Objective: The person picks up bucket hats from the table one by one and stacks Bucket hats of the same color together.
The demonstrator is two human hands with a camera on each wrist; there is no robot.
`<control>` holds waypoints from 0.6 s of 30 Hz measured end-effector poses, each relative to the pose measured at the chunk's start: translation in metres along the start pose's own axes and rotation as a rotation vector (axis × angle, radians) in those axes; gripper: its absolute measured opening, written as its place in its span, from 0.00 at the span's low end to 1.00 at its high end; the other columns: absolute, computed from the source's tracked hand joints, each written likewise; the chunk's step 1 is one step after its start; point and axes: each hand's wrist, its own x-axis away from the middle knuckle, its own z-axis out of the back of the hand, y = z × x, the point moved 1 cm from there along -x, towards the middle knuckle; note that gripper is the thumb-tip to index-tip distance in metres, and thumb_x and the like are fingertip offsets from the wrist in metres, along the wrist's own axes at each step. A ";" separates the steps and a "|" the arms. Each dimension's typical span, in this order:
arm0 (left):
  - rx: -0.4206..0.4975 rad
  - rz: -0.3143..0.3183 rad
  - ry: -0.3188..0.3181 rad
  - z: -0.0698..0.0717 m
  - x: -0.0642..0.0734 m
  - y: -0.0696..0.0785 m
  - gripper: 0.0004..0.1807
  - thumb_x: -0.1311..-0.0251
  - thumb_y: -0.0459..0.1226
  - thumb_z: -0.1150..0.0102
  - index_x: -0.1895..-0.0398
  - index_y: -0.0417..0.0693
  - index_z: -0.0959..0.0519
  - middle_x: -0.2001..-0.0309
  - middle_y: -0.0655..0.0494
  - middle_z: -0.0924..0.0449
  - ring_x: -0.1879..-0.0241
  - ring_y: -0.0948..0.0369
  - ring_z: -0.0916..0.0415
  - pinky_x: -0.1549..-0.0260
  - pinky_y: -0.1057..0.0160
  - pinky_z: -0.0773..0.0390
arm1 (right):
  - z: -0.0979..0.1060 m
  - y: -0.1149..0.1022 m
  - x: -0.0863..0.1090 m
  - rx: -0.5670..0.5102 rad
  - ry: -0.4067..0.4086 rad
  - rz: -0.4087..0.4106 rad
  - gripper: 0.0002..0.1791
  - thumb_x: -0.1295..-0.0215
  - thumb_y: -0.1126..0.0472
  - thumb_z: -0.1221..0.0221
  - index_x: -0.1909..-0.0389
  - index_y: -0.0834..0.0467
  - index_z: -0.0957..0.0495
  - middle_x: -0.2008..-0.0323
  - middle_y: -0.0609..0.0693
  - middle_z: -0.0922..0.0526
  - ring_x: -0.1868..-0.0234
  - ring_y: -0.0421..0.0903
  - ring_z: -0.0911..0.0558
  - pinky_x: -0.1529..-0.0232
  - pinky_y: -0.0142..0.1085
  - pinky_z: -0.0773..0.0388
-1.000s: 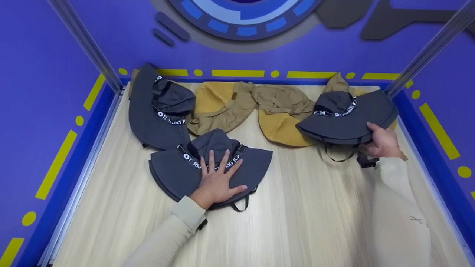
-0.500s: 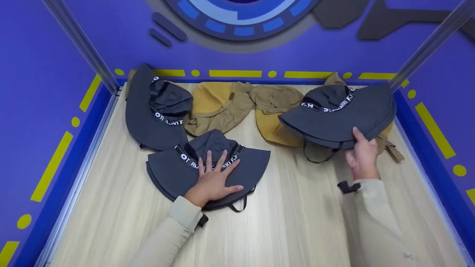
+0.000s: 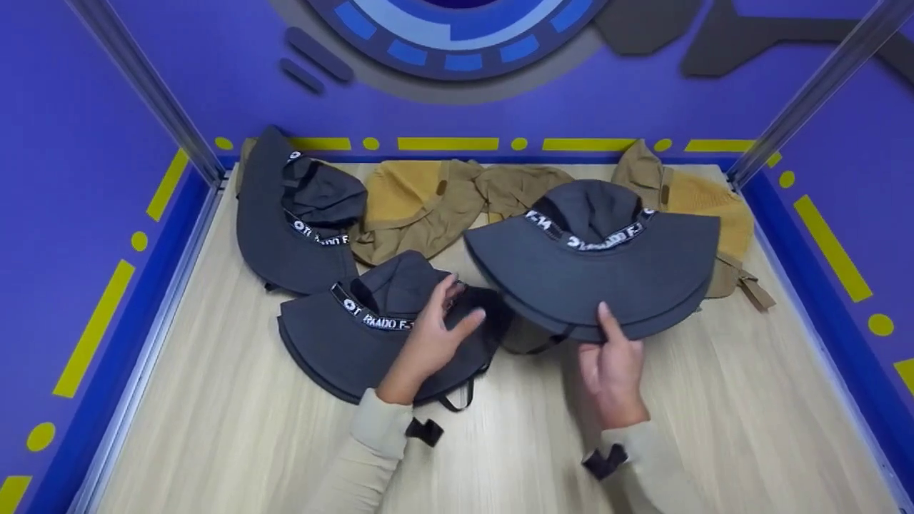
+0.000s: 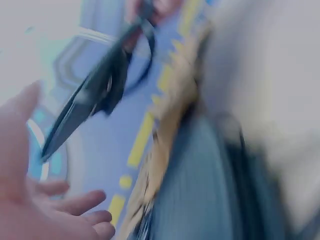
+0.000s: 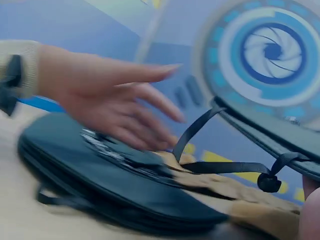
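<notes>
My right hand point(image 3: 615, 368) pinches the front brim of a dark grey sun hat point(image 3: 600, 285), thumb on top and fingers below. That hat is raised over the table, crown up, with lettered trim and a black chin strap point(image 5: 225, 168) hanging below. My left hand point(image 3: 427, 343) is over a second dark grey sun hat point(image 3: 335, 357) lying on the table. Its fingers are spread and hold nothing; in the right wrist view a gap shows between this hand and the raised hat. A third grey sun hat point(image 3: 268, 250) lies at the back left.
Tan and mustard hats lie along the back wall: one left of centre point(image 3: 410, 185), one partly covered by the raised hat point(image 3: 528, 187), another at the right point(image 3: 707, 214). Blue panels point(image 3: 457, 114) with metal corner posts point(image 3: 814, 93) enclose the table's back and sides.
My right hand has brought its grey hat left and nearer, uncovering the mustard hat at the right. My left hand has lifted and turned from lying flat on the front hat.
</notes>
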 end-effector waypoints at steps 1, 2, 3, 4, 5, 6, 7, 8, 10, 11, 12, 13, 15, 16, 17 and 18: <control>0.170 0.014 0.018 -0.004 -0.001 0.002 0.44 0.30 0.47 0.38 0.21 0.37 0.47 0.24 0.35 0.39 0.23 0.45 0.42 0.23 0.44 0.42 | 0.000 0.007 0.007 0.010 -0.022 0.000 0.33 0.30 0.81 0.48 0.29 0.54 0.36 0.37 0.50 0.21 0.37 0.44 0.20 0.35 0.39 0.23; 0.326 0.018 0.032 -0.008 -0.002 0.005 0.42 0.29 0.43 0.40 0.21 0.35 0.48 0.25 0.34 0.38 0.24 0.47 0.40 0.23 0.47 0.41 | 0.001 0.013 0.014 0.023 -0.041 0.000 0.33 0.29 0.80 0.49 0.28 0.54 0.37 0.36 0.50 0.21 0.37 0.44 0.20 0.35 0.39 0.23; 0.461 0.028 0.053 -0.012 -0.003 0.007 0.40 0.28 0.41 0.42 0.21 0.35 0.48 0.25 0.34 0.37 0.25 0.48 0.38 0.24 0.49 0.40 | 0.001 0.018 0.020 0.041 -0.057 -0.003 0.33 0.29 0.80 0.49 0.27 0.54 0.37 0.36 0.50 0.22 0.37 0.44 0.20 0.35 0.38 0.23; 0.575 0.033 0.078 -0.016 -0.004 0.008 0.38 0.27 0.39 0.44 0.21 0.35 0.48 0.24 0.35 0.38 0.25 0.50 0.37 0.24 0.51 0.39 | 0.002 0.022 0.025 0.062 -0.067 -0.004 0.33 0.28 0.80 0.49 0.27 0.54 0.38 0.35 0.50 0.22 0.36 0.43 0.20 0.35 0.38 0.23; 0.667 0.037 0.113 -0.019 -0.004 0.010 0.37 0.27 0.37 0.45 0.22 0.36 0.47 0.25 0.37 0.37 0.27 0.53 0.36 0.25 0.53 0.37 | 0.004 0.025 0.029 0.088 -0.075 -0.005 0.33 0.28 0.79 0.49 0.26 0.54 0.39 0.35 0.50 0.23 0.36 0.43 0.20 0.35 0.37 0.23; 0.736 0.035 0.150 -0.022 -0.005 0.011 0.35 0.27 0.36 0.45 0.23 0.36 0.46 0.25 0.38 0.36 0.28 0.55 0.34 0.26 0.55 0.35 | 0.005 0.028 0.033 0.106 -0.079 -0.008 0.33 0.28 0.79 0.49 0.26 0.55 0.40 0.34 0.49 0.23 0.36 0.42 0.20 0.35 0.37 0.24; 0.782 0.027 0.188 -0.023 -0.006 0.012 0.33 0.27 0.35 0.46 0.23 0.37 0.44 0.26 0.39 0.34 0.30 0.56 0.31 0.28 0.56 0.33 | 0.006 0.031 0.036 0.123 -0.083 -0.015 0.33 0.28 0.78 0.49 0.26 0.55 0.41 0.34 0.49 0.24 0.36 0.41 0.20 0.35 0.36 0.24; 0.809 0.018 0.228 -0.024 -0.006 0.012 0.30 0.26 0.34 0.46 0.25 0.36 0.41 0.28 0.40 0.32 0.32 0.57 0.29 0.30 0.58 0.31 | 0.007 0.033 0.038 0.142 -0.084 -0.020 0.33 0.28 0.78 0.48 0.26 0.55 0.41 0.34 0.49 0.24 0.36 0.41 0.20 0.35 0.35 0.24; 0.834 0.000 0.290 -0.025 -0.007 0.012 0.27 0.25 0.33 0.47 0.27 0.35 0.38 0.31 0.42 0.29 0.34 0.58 0.27 0.32 0.59 0.28 | 0.008 0.037 0.041 0.166 -0.083 -0.029 0.33 0.28 0.78 0.48 0.26 0.55 0.41 0.34 0.49 0.25 0.36 0.40 0.20 0.34 0.35 0.24; 0.833 -0.005 0.310 -0.024 -0.007 0.012 0.25 0.24 0.32 0.48 0.28 0.34 0.37 0.32 0.42 0.27 0.36 0.58 0.26 0.33 0.60 0.27 | 0.009 0.038 0.042 0.175 -0.083 -0.030 0.33 0.28 0.78 0.47 0.26 0.55 0.41 0.34 0.49 0.25 0.36 0.40 0.20 0.34 0.35 0.24; 0.825 -0.005 0.321 -0.023 -0.007 0.011 0.24 0.24 0.32 0.49 0.29 0.34 0.37 0.33 0.43 0.27 0.36 0.59 0.25 0.33 0.61 0.26 | 0.009 0.038 0.043 0.187 -0.083 -0.033 0.33 0.29 0.79 0.47 0.27 0.56 0.41 0.34 0.50 0.25 0.36 0.41 0.20 0.34 0.35 0.24; 0.816 -0.007 0.327 -0.022 -0.007 0.011 0.24 0.24 0.32 0.50 0.29 0.34 0.37 0.33 0.43 0.26 0.36 0.59 0.26 0.33 0.61 0.27 | 0.010 0.038 0.042 0.201 -0.086 -0.035 0.34 0.29 0.79 0.47 0.27 0.57 0.41 0.34 0.50 0.25 0.36 0.41 0.21 0.34 0.35 0.24; 0.802 -0.009 0.328 -0.018 -0.007 0.011 0.23 0.23 0.32 0.51 0.29 0.34 0.37 0.33 0.45 0.26 0.36 0.60 0.26 0.33 0.62 0.27 | 0.010 0.035 0.040 0.231 -0.097 -0.040 0.35 0.30 0.80 0.46 0.26 0.56 0.42 0.32 0.50 0.27 0.35 0.41 0.22 0.33 0.34 0.25; 0.793 -0.011 0.329 -0.015 -0.008 0.011 0.23 0.24 0.31 0.51 0.29 0.34 0.36 0.34 0.45 0.26 0.37 0.60 0.26 0.34 0.62 0.27 | 0.009 0.033 0.038 0.243 -0.106 -0.044 0.36 0.30 0.80 0.47 0.26 0.55 0.42 0.31 0.49 0.28 0.34 0.41 0.23 0.33 0.33 0.26; 0.783 -0.014 0.330 -0.011 -0.008 0.010 0.23 0.24 0.31 0.50 0.30 0.34 0.36 0.34 0.45 0.25 0.37 0.60 0.25 0.34 0.62 0.26 | 0.009 0.029 0.036 0.255 -0.117 -0.049 0.36 0.30 0.80 0.47 0.25 0.55 0.43 0.31 0.49 0.29 0.33 0.41 0.24 0.32 0.33 0.27; 0.776 -0.018 0.329 -0.006 -0.009 0.011 0.23 0.24 0.31 0.50 0.30 0.34 0.35 0.35 0.45 0.24 0.38 0.60 0.25 0.35 0.62 0.26 | 0.008 0.025 0.033 0.263 -0.124 -0.061 0.36 0.29 0.78 0.47 0.25 0.54 0.43 0.30 0.48 0.29 0.33 0.40 0.25 0.31 0.33 0.28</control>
